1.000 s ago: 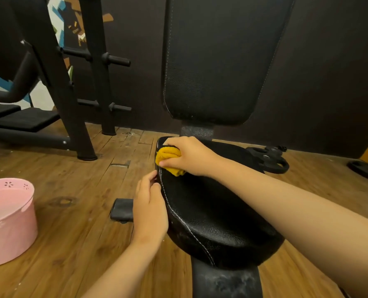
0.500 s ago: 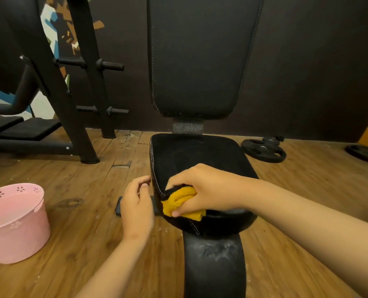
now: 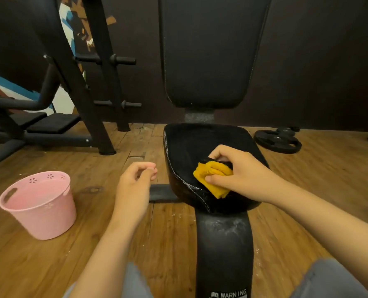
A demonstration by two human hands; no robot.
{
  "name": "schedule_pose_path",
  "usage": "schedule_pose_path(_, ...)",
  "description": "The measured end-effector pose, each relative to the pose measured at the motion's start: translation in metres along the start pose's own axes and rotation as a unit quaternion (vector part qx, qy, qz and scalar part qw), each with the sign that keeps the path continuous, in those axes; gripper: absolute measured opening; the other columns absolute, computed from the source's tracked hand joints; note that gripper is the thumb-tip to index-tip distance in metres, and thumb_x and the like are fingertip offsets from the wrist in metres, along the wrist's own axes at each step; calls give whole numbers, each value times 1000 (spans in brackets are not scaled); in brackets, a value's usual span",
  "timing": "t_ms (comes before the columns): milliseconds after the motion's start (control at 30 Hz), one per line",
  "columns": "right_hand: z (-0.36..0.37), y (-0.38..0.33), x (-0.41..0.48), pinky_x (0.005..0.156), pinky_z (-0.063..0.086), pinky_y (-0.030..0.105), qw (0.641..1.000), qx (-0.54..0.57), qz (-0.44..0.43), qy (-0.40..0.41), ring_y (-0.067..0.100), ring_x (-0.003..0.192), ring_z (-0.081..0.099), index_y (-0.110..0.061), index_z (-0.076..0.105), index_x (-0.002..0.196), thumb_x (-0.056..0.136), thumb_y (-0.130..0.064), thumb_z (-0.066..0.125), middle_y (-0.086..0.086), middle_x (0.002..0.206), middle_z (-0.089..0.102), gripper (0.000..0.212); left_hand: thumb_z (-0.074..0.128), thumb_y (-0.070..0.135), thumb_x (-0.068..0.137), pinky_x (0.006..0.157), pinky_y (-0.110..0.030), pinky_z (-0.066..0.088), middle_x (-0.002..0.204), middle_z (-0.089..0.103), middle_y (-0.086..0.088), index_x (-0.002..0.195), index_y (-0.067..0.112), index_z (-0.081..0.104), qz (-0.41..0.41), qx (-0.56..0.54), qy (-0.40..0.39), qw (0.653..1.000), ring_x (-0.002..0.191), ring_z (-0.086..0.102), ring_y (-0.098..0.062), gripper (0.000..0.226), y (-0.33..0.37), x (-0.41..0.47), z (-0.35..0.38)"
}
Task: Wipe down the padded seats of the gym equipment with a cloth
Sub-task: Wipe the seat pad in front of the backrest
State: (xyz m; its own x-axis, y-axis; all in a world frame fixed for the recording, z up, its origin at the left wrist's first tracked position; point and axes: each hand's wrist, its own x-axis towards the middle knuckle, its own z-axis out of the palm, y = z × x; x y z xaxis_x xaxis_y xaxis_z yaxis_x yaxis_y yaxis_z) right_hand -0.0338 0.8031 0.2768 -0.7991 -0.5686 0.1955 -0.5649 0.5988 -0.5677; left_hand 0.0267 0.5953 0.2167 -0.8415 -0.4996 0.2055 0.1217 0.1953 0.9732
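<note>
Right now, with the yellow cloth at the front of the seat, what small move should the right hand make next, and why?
Probably push the yellow cloth away, toward the backrest. The right hand grips it at the front left of the seat, by the stitched seam, and bare pad stretches beyond it.

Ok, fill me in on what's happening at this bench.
A person is wiping the black padded seat with a folded yellow cloth gripped in the right hand, near the seat's front left edge. The left hand hangs beside the seat, holding nothing. A pink bucket stands on the wooden floor to the left.
</note>
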Motion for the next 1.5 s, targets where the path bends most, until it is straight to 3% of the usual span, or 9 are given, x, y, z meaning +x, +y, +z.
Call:
schedule_pose_path(67,11,-19,8,69,51,13,999,-13,-30,-21,-4,88,60,-35,58,101,80,-40,73,-17,97,63,27,57,17,94,91,-30,50,109,65,5,108,28,62,-12,-7,-45,999,107,61,-13,19,-7,-11,-9)
schedule_pose_path(200,34,-45,16,78,50,16,994,-30,-85,-59,-1,92,59,-30,65,106,78,-39,75,-15,98,64,32,77,33,67,87,-17,51,129,54,20,138,36,43,15,-59,-172,983,117,56,1,79,-9,-31,-20)
schedule_pose_path(267,44,-49,14,80,52,18,995,14,-80,-58,-1,92,60,-28,66,105,78,-39,75,-15,97,65,31,82,38,60,83,-16,52,126,56,23,137,38,43,34,-66,-196,978,114,57,3,86,-4,-34,-20)
schedule_pose_path(500,47,-30,-12,86,56,29,989,146,-24,-19,5,93,65,-27,67,103,84,-36,68,-9,98,68,21,84,25,64,68,-19,54,91,72,6,100,20,68,78,-9,-204,976,85,69,-8,39,0,-36,-20)
schedule_pose_path(733,32,10,-25,79,41,6,960,63,-13,272,-2,94,56,-25,63,89,93,-21,57,-15,92,61,8,75,16,78,70,-15,53,105,68,6,113,21,56,30,-123,39,991,93,67,-6,40,-9,-28,-6)
schedule_pose_path(967,48,49,-30,87,33,11,954,-105,-47,278,2,97,45,-23,61,90,93,-17,57,-15,94,54,7,71,7,83,80,-17,52,108,66,3,111,29,62,89,-6,-51,995,100,63,-5,37,-33,-26,19)
schedule_pose_path(1133,51,49,-27,82,37,15,951,-96,-39,291,1,91,45,-22,61,87,93,-20,52,-14,89,55,11,66,13,88,80,-11,44,101,62,17,100,42,55,132,73,-7,989,98,56,6,33,-32,-9,25)
schedule_pose_path(1300,39,54,-27,83,35,9,951,-57,-65,296,2,92,47,-21,61,86,93,-16,55,-13,88,57,10,65,11,89,90,-18,43,112,57,13,121,26,55,117,104,12,988,104,52,1,36,-33,24,24)
schedule_pose_path(1500,-5,95,6,80,33,11,953,-36,17,301,6,96,48,-23,61,87,94,-20,55,-14,88,56,10,69,10,85,75,4,40,109,51,22,129,21,48,147,130,-3,981,94,50,23,50,-1,80,28)
